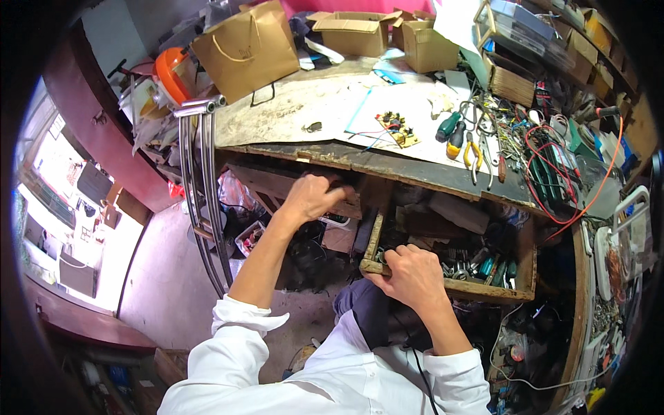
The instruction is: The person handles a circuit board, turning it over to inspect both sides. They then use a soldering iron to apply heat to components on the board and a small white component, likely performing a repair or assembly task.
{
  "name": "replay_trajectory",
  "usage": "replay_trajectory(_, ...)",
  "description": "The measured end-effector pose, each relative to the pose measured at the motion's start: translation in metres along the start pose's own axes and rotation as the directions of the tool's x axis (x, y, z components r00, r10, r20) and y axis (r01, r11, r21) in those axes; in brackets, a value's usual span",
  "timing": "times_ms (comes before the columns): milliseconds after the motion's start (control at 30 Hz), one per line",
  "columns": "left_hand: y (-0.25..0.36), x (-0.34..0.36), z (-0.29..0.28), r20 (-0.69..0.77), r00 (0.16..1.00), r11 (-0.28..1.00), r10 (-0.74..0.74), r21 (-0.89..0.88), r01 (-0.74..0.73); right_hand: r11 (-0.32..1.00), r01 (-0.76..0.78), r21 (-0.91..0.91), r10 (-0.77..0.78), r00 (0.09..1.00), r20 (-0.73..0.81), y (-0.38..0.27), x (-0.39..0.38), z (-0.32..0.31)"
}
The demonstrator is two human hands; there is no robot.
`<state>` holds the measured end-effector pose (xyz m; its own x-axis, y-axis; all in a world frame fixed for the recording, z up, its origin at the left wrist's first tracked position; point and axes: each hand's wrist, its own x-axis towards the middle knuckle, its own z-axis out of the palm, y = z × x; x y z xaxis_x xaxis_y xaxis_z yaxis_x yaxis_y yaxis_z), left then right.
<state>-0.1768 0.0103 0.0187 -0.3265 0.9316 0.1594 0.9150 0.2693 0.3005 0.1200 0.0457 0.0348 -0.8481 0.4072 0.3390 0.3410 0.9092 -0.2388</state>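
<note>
My right hand (415,277) is closed over the front left corner of an open wooden drawer (491,290), its fingers wrapped on the worn edge. Inside that drawer lie wrenches (458,268) and teal-handled screwdrivers (487,268). My left hand (315,198) is just below the workbench's front edge, near a tilted wooden panel (259,183). Its fingers are smeared by motion and partly turned away, so what they hold, if anything, does not show. On the workbench (290,124) above is a small circuit board (400,131) with wires attached.
Screwdrivers (451,128), yellow-handled pliers (474,153) and tangled red wires (553,166) crowd the bench's right side. A paper bag (245,52) and cardboard boxes (356,33) stand at the back. Metal crutches (200,159) lean against the bench's left end.
</note>
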Motion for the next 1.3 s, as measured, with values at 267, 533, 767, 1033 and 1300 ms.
replay_trajectory(267, -0.024, 0.008, -0.02, -0.01, 1.0, 0.998, 0.0, 0.065, 0.001, 1.0, -0.015, -0.005, 0.015, 0.999, -0.033, 0.002, 0.003, 0.0)
replay_trajectory(533, -0.023, 0.03, -0.002, -0.041, 0.999, 0.997, 0.003, 0.071, 0.0, 1.0, 0.0, -0.002, 0.0, 0.999, -0.05, 0.001, 0.001, 0.002)
replay_trajectory(767, -0.026, 0.065, 0.016, 0.154, 0.988, 0.981, -0.024, 0.196, -0.007, 0.999, -0.012, -0.033, 0.012, 1.0, 0.015, -0.002, 0.001, -0.001)
replay_trajectory(1033, -0.026, 0.066, 0.03, 0.272, 0.962, 0.955, 0.013, 0.282, -0.093, 0.997, -0.008, -0.075, 0.006, 0.999, -0.033, -0.003, 0.0, 0.007)
replay_trajectory(1300, -0.023, 0.077, 0.039, 0.304, 0.95, 0.985, -0.067, 0.17, 0.015, 0.998, -0.013, -0.058, 0.011, 0.999, -0.031, -0.002, 0.0, 0.005)
